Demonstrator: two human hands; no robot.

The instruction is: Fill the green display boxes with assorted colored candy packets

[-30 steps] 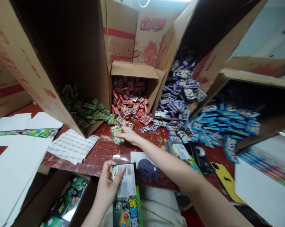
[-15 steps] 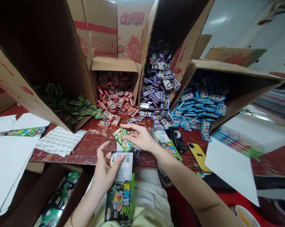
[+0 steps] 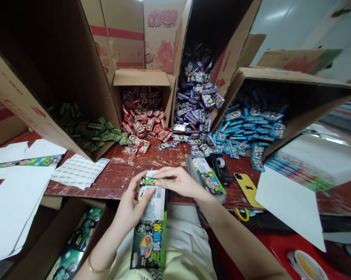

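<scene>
Here, in the head view, the left hand curls its fingers round a green-and-black box held over the lap, thumb on its white label. The right hand pinches 1 green sachet flat at the box's top edge. Behind, 4 tipped cartons spill sachets onto the red table.

4 tipped cardboard cartons spill candy packets past counting, in 4 heaps: 1 green heap, 1 red heap, 1 purple heap, 1 blue heap. 2 hands, left hand and right hand, hold 1 candy box and 1 green packet. Nearby: 1 yellow phone, 1 tape dispenser, 1 label sheet.
</scene>
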